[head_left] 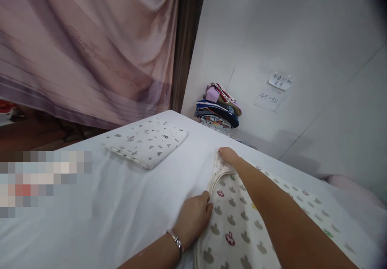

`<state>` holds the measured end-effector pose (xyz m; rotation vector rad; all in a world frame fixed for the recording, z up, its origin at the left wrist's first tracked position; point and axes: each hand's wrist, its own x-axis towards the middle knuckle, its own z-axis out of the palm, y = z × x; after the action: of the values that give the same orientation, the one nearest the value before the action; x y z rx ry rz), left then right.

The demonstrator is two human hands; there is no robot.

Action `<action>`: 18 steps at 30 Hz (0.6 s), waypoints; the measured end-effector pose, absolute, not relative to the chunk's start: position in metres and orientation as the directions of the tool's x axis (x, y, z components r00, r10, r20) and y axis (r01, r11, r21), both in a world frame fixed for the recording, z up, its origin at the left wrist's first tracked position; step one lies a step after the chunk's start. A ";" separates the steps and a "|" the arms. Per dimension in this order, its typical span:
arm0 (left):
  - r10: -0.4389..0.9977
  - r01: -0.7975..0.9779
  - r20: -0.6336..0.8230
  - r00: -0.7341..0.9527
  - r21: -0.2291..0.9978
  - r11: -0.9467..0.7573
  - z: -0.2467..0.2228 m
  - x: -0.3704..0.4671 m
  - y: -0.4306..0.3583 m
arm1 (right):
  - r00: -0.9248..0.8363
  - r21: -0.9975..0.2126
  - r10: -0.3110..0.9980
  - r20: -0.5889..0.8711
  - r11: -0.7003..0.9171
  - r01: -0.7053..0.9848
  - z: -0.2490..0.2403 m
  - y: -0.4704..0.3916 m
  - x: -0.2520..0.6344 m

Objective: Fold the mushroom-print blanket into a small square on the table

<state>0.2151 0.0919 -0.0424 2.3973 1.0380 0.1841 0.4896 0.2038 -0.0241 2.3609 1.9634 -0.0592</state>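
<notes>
A cream cloth (pixel 231 212) with grey, red and green rabbit-like prints lies spread at the lower right on the white-covered surface. My left hand (pixel 195 216), with a silver bracelet at the wrist, pinches its left edge. Farther up, my right hand (pixel 228 156) grips the cloth's far corner, where the fabric bunches and lifts a little. My right forearm crosses over the cloth and hides part of it. Left of my hands lies a folded white cloth (pixel 151 142) with small grey prints, apart from both hands.
A stack of folded clothes (pixel 216 108) stands at the far edge against the pale wall. Handwritten paper labels (pixel 267 100) are stuck on that wall. At the left hangs a pink curtain (pixel 105 47). A blurred-out patch (pixel 45 184) covers part of the left side.
</notes>
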 end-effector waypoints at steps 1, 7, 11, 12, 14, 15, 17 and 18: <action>0.711 0.641 -0.080 0.699 0.511 -0.573 -0.043 0.215 0.092 | 0.184 0.034 0.980 -0.074 -0.182 0.983 -0.025 0.205 0.489; 0.714 0.646 -0.077 0.696 0.501 -0.576 -0.046 0.216 0.091 | 0.223 0.024 0.974 -0.028 -0.223 0.975 -0.031 0.218 0.487; 0.719 0.653 -0.083 0.690 0.501 -0.568 -0.046 0.216 0.091 | 0.263 -0.016 0.965 -0.021 -0.264 0.965 -0.035 0.223 0.484; 0.720 0.656 -0.089 0.688 0.500 -0.565 -0.046 0.216 0.091 | 0.271 -0.030 0.962 -0.017 -0.272 0.962 -0.035 0.223 0.484; 0.722 0.659 -0.093 0.686 0.499 -0.562 -0.045 0.216 0.091 | 0.287 -0.060 0.958 -0.006 -0.287 0.956 -0.035 0.220 0.486; 0.722 0.658 -0.092 0.686 0.502 -0.562 -0.044 0.216 0.091 | 0.298 -0.072 0.955 0.000 -0.297 0.952 -0.035 0.218 0.487; 0.721 0.652 -0.084 0.688 0.508 -0.563 -0.044 0.215 0.091 | 0.332 -0.087 0.943 0.010 -0.330 0.940 -0.033 0.213 0.491; 0.721 0.649 -0.079 0.688 0.511 -0.563 -0.044 0.215 0.091 | 0.353 -0.091 0.935 0.015 -0.351 0.932 -0.033 0.210 0.493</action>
<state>0.2150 0.0912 -0.0435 2.3882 1.0534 0.1883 0.4934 0.2102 -0.0328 2.6520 1.8346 -0.0636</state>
